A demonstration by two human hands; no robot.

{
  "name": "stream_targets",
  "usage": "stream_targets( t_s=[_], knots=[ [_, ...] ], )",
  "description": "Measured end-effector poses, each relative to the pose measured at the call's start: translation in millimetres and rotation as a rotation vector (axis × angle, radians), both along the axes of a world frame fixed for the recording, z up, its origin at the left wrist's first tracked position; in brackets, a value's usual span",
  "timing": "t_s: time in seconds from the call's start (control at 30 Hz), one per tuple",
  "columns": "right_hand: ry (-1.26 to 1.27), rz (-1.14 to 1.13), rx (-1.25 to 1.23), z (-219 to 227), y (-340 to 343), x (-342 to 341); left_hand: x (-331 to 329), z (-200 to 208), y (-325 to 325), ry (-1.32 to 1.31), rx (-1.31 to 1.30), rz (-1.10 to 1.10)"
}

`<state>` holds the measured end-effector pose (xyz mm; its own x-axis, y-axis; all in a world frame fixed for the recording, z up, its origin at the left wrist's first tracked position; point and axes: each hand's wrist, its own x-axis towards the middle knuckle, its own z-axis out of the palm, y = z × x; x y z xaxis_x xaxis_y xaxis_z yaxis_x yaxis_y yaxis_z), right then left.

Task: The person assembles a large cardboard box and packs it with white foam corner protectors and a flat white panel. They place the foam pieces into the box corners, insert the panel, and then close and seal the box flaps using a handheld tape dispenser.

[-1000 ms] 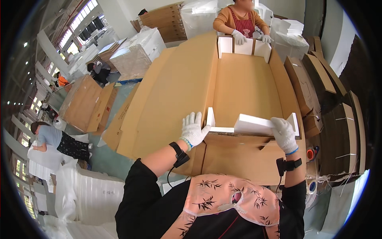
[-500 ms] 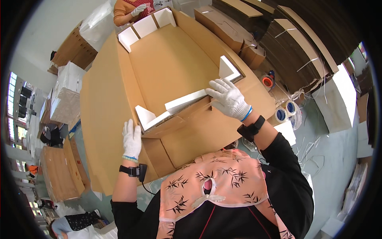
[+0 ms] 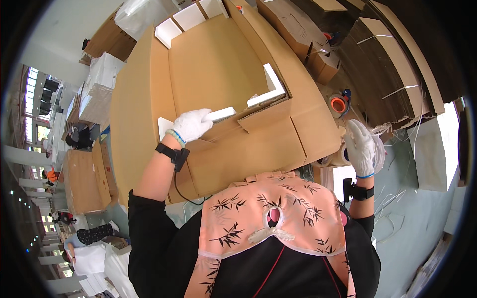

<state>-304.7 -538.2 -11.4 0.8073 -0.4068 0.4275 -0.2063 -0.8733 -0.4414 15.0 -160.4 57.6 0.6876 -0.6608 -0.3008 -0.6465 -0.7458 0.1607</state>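
Observation:
A large open cardboard box (image 3: 218, 64) lies in front of me, with white foam pieces along its ends. My left hand (image 3: 191, 125), in a white knitted glove, is closed over the box's near edge at a white foam strip (image 3: 222, 114). Its fingertips are partly hidden against the strip. An L-shaped foam corner (image 3: 272, 89) stands at the near right, and another foam corner (image 3: 164, 127) shows beside my left wrist. My gloved right hand (image 3: 360, 149) is off the box at the right, fingers stretched out, in front of clear tape rolls (image 3: 343, 155).
An orange-ringed tape dispenser (image 3: 339, 104) sits right of the box. Stacked cardboard sheets (image 3: 387, 54) bound with straps stand at the far right. White wrapped blocks (image 3: 102, 84) and brown cartons (image 3: 84, 174) are on the left. Loose straps (image 3: 387, 208) lie on the floor.
My left hand has moved right and up onto the foam strip at the near edge. My right hand has left the box and moved right toward the tape rolls. The person across has gone from view.

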Motion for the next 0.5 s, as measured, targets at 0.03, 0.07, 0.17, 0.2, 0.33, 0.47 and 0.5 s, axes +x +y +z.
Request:
stream_targets(
  t_s=[0.03,0.07,0.17,0.2,0.33,0.47,0.5],
  knots=[
    [-0.015,-0.021,0.018,2.4,-9.6,-9.0,1.3,2.7,-8.4,0.09,0.038,0.042],
    [0.009,-0.081,0.015,9.3,-17.8,-16.0,4.0,-4.2,-9.5,0.054,-0.039,0.061],
    [0.019,-0.178,0.027,-2.0,-27.9,-34.9,7.7,2.5,1.8,0.087,-0.03,0.102],
    [0.025,-0.182,0.006,-7.5,-42.2,-41.3,3.0,4.1,-10.7,0.118,-0.028,0.103],
    [0.085,-0.196,-0.067,-19.9,-73.3,-56.4,-11.6,18.8,-34.1,0.148,0.054,0.038],
    [0.017,-0.304,-0.014,-6.6,-98.2,-78.4,-7.5,20.0,-20.8,0.286,-0.086,0.06],
    [-0.05,-0.333,0.015,6.4,-106.5,-87.4,1.5,-2.6,6.1,0.257,-0.275,0.064]
  ],
)
